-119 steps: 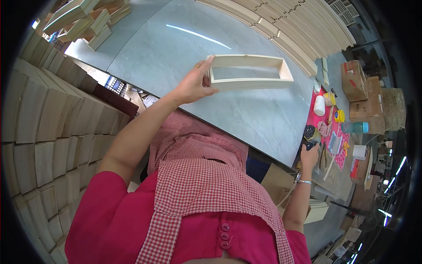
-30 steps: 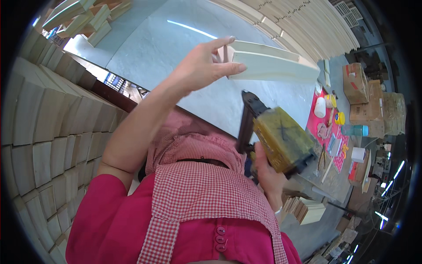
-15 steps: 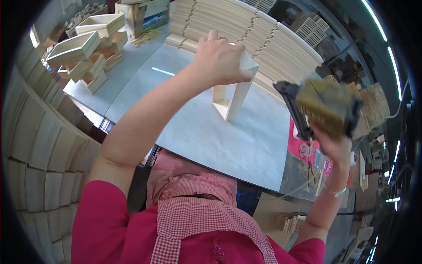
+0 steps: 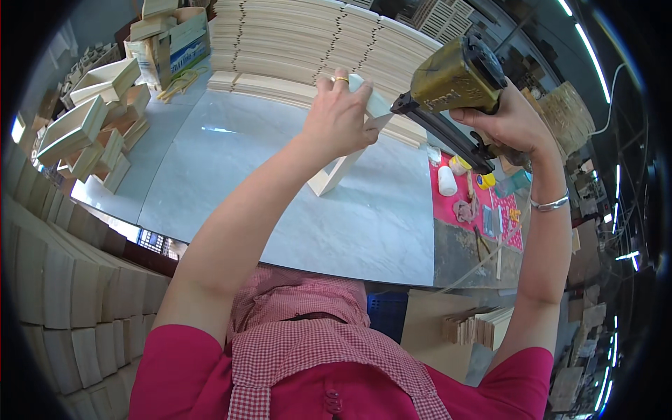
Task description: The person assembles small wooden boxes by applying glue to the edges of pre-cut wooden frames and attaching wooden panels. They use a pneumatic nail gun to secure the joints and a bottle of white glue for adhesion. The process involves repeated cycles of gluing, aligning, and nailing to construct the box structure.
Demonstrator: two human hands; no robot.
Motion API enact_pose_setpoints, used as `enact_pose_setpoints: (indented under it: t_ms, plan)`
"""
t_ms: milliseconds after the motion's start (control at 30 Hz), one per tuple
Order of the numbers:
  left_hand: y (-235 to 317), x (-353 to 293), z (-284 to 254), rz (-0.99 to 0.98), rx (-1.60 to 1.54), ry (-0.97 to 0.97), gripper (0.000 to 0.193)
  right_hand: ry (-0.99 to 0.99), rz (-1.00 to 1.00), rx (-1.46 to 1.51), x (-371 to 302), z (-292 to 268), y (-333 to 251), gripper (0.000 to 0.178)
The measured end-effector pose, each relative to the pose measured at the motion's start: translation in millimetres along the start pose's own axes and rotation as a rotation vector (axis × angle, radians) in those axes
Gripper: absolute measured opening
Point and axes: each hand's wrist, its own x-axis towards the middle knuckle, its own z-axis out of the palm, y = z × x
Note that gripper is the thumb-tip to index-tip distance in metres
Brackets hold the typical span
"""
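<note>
My left hand (image 4: 336, 115), with a ring on one finger, is closed over the top of a pale wooden box frame (image 4: 341, 169). The frame stands on end on the table and part of it is hidden behind the hand and forearm. In my right hand (image 4: 516, 124) is a yellowish-olive nail gun (image 4: 448, 80) with a long black magazine. Its black nose is at the frame's upper right corner; whether it touches the wood I cannot tell.
Stacked wooden strips (image 4: 294, 42) line the back of the marble-patterned table (image 4: 245, 147). Open wooden boxes (image 4: 73, 133) are piled at the left. On the right, a pink cloth (image 4: 444, 199) bears a white bottle (image 4: 446, 180), small jars and a rag. A thin hose (image 4: 483, 262) crosses the front right edge.
My right hand has brought the nail gun leftward and up, from well right of the frame to its upper right corner. My left hand still holds the frame, which now leans differently in view.
</note>
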Motion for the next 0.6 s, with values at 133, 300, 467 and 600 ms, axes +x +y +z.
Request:
enact_pose_setpoints:
  t_ms: [133, 300, 467, 600]
  plan:
    - [0.0, -1.9, -1.5, 0.003, 0.023, -0.016, 0.084, 0.039, -0.028, 0.002, -4.6, 3.8, 0.1, 0.048]
    - [-6.9, -2.3, 1.1, 0.022, 0.029, -0.007, 0.084, -0.095, 0.219, -0.071, 5.0, -1.0, -10.4, 0.05]
    - [-6.4, -2.3, 1.4, 0.027, 0.042, -0.002, 0.086, -0.007, 0.005, -0.026, 7.4, 3.7, 5.8, 0.053]
    - [2.5, -2.6, -5.4, -0.027, 0.021, -0.051, 0.088, 0.097, -0.061, -0.041, 5.7, 9.3, 12.2, 0.052]
